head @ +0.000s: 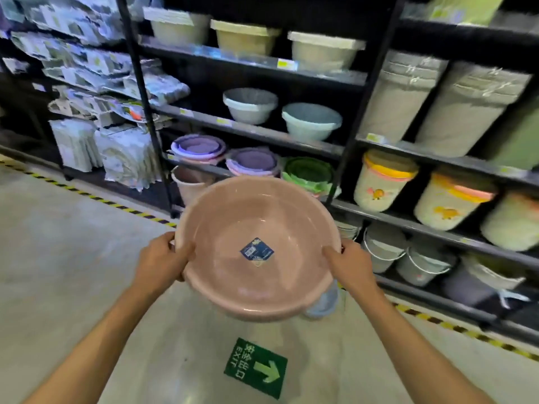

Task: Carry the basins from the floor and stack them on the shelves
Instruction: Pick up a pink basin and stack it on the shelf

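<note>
I hold a large pink basin (pixel 230 228) in the air in front of the black shelves (pixel 253 131), its mouth tilted toward me. A blue label sits on its inner bottom. My left hand (pixel 162 260) grips the left rim, thumb inside the basin. My right hand (pixel 351 265) grips the right rim the same way. Below the basin, part of a pale blue basin (pixel 322 304) shows on the floor. Purple basins (pixel 198 148), another purple stack (pixel 253 161) and green basins (pixel 309 172) are stacked on a low shelf behind. A pink basin (pixel 189 185) sits beneath them.
Higher shelves carry grey-blue basins (pixel 250 104) and beige tubs (pixel 245 36). Buckets (pixel 382 182) and bins fill the right bay. Packaged goods (pixel 87 68) hang at left. Yellow-black tape (pixel 87 195) edges the shelving. A green exit sign (pixel 255 367) marks the grey floor.
</note>
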`<control>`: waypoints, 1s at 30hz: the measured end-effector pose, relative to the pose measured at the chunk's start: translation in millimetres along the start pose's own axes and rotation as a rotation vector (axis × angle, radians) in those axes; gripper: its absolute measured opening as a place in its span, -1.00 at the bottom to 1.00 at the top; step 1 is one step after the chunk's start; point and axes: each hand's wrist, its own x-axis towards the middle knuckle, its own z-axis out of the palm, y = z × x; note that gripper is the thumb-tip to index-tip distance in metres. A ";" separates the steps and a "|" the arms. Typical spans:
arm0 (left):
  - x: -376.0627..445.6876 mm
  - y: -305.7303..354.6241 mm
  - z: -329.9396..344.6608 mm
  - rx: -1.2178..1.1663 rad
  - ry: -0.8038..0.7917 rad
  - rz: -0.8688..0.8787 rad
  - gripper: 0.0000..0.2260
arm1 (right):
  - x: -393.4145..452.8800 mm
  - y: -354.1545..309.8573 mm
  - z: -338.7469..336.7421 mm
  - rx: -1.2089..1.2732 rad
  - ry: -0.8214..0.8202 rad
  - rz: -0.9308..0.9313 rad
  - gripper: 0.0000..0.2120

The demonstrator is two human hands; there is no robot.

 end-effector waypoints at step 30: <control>306.9 107.8 451.8 0.141 -0.625 0.102 -0.61 | 328.1 242.8 -60.2 -0.116 0.248 0.448 -0.76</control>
